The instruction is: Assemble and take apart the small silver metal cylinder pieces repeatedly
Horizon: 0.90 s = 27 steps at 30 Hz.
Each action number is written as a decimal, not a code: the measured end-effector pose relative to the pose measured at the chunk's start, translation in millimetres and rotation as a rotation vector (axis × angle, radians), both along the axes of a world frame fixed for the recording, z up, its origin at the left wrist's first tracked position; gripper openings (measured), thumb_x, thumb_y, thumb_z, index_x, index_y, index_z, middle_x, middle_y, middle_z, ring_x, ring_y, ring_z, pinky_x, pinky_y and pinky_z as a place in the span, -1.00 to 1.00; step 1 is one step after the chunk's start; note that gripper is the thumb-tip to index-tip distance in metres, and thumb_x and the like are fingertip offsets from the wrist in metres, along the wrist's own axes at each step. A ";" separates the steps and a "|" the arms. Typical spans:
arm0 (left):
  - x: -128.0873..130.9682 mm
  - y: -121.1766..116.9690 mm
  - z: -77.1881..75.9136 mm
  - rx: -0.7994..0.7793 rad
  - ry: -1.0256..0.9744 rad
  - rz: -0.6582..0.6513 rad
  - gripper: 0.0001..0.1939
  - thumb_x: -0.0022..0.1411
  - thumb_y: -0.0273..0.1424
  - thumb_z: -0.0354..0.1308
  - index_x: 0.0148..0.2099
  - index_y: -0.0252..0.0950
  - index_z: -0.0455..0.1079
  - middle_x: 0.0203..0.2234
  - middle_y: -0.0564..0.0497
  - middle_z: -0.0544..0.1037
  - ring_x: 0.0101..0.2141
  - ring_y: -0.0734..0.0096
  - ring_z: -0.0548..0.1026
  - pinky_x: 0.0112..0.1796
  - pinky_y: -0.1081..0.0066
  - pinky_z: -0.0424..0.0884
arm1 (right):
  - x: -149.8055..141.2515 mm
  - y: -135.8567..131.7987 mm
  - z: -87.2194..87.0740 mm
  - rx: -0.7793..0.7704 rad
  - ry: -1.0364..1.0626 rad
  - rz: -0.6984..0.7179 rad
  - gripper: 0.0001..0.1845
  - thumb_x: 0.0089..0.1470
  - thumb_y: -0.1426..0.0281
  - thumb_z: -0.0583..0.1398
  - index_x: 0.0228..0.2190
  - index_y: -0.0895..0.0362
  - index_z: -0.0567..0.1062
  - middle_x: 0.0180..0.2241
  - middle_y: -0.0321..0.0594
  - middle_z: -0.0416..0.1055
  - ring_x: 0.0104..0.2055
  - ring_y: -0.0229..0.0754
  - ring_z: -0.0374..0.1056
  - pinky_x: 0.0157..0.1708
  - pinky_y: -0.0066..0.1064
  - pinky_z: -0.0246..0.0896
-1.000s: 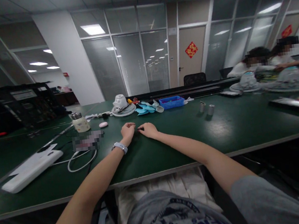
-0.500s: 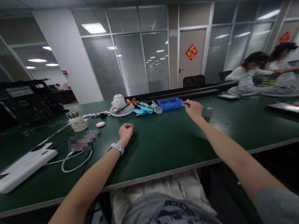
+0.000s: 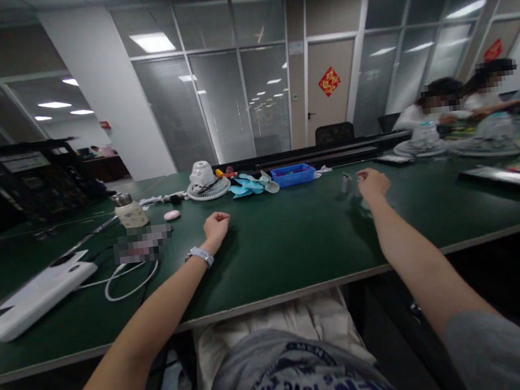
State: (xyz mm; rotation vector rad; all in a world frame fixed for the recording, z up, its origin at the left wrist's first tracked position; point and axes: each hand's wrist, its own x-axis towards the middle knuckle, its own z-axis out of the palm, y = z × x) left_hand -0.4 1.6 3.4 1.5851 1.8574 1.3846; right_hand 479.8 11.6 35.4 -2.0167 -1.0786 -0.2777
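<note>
In the head view, my right hand is beside a small grey metal cylinder, which lies just to the left of my fingertips, at close to the same depth across the green table. The cylinder stands on end, its long axis upright, with some small piece on its top that I can't make out. I see a narrow gap between it and my fingers, so I am near it but apart. My right forearm comes up from the near edge, and my right fingers bend over toward the left, with thumb and forefinger drawn close together; whether anything is pinched between them I cannot tell. My left hand is well off to the cylinder's left and closer to my body, fingers curled in and the tips near the thumb, and there too I can't tell if something is held. So the right is clearly the nearer hand. Beyond the cylinder and to its left sits a blue basket, farther from my right fingertips than the cylinder is
</note>
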 end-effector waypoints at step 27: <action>1.0 -3.1 -0.5 -0.024 0.079 -0.014 -0.84 0.03 -0.51 0.15 -0.32 -0.24 0.52 -0.31 -0.03 0.62 -0.26 0.31 0.53 -0.18 0.38 0.38 | -31.6 28.8 -19.1 -0.193 -0.566 0.053 -0.65 0.16 0.40 0.07 -0.06 0.21 0.47 -0.20 0.04 0.50 0.01 0.03 0.25 0.17 0.09 -0.36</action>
